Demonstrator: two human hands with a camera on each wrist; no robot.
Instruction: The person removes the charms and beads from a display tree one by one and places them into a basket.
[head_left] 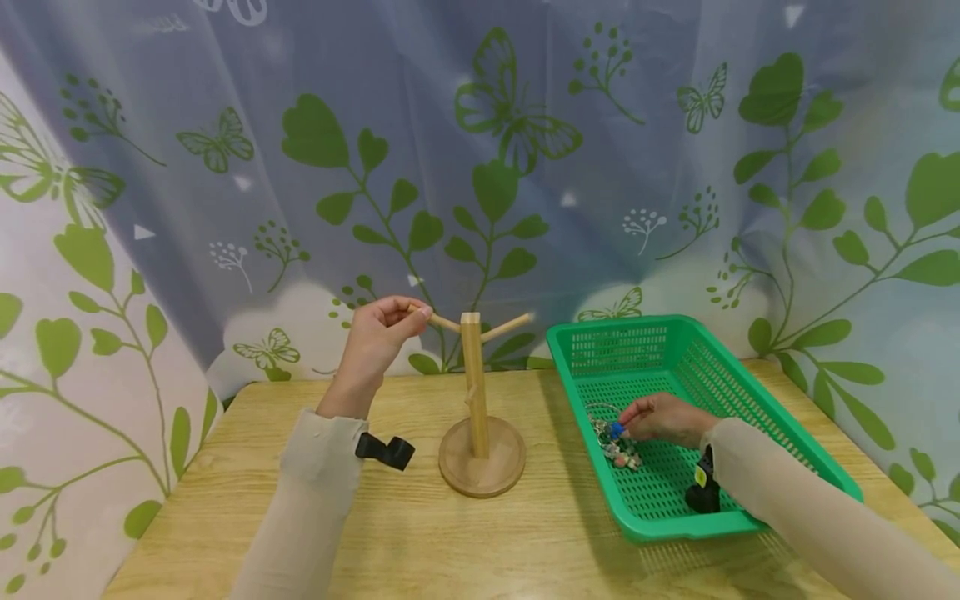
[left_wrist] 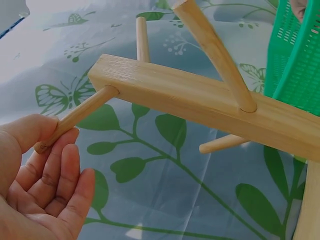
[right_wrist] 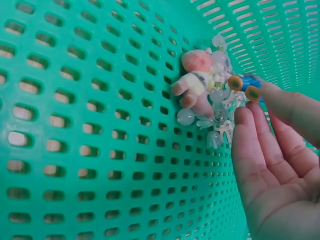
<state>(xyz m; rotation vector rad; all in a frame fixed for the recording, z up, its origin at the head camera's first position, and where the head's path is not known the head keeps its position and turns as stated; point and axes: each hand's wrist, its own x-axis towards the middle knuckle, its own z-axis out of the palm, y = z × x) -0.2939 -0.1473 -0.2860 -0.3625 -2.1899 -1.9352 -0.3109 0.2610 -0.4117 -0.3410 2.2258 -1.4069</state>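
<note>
A wooden stand (head_left: 477, 387) with a round base and several slanting pegs stands upright on the table. My left hand (head_left: 377, 340) pinches the outer end of its left peg (left_wrist: 82, 111) between thumb and fingers. Inside the green basket (head_left: 630, 527), my right hand (head_left: 666, 418) pinches a small blue toy car (right_wrist: 251, 86) with orange wheels. Beside that toy lie a small plush doll (right_wrist: 196, 75) with a pink head and clear beads (right_wrist: 186, 117) in a tangled cluster. Whether the car is joined to this cluster I cannot tell.
The basket has raised slotted walls and sits on the right of the wooden table (head_left: 405, 533). Behind the table hangs a curtain (head_left: 420, 125) with green leaves and butterflies. Each wrist carries a black strap-on device (head_left: 386, 451).
</note>
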